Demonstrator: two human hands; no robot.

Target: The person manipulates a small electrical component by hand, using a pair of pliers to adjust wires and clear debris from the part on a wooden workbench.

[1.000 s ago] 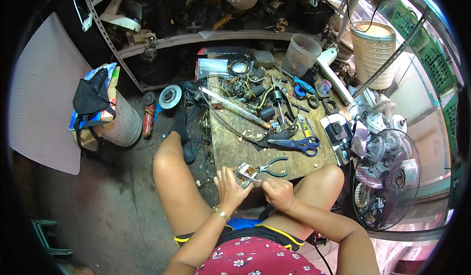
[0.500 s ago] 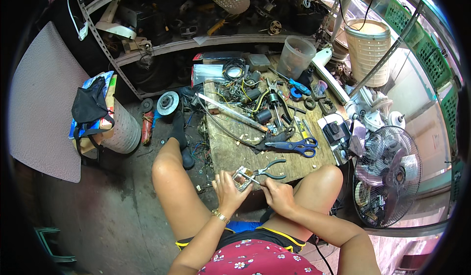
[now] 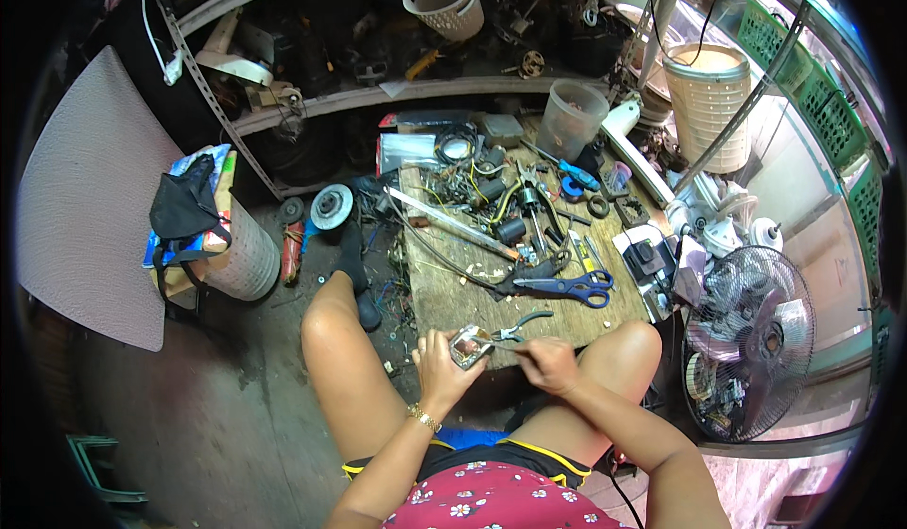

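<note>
My left hand (image 3: 438,366) is closed around a small squarish metal piece (image 3: 470,347) with a shiny rim and a brown, copper-coloured middle. Just right of it, my right hand (image 3: 550,365) grips a thin metal tool (image 3: 507,345); its tip points at the piece, and whether they touch I cannot tell. The tool's handle is hidden in my fingers. Pliers with dark green handles (image 3: 535,317) lie at the near edge of the wooden worktop (image 3: 449,302), right beside the piece. Further back rest blue-handled scissors (image 3: 590,290).
Pliers, wires and a metal bar (image 3: 453,222) crowd the worktop. At right stands a caged fan (image 3: 746,345). An angle grinder (image 3: 331,210) sits on the floor at left, near a basket (image 3: 250,264) topped by a black bag (image 3: 189,203). Shelves (image 3: 368,94) run along the back.
My right hand has drawn back slightly to the right, and the thin tool no longer lies across the metal piece. My left hand still holds the piece. The whole view has shifted slightly.
</note>
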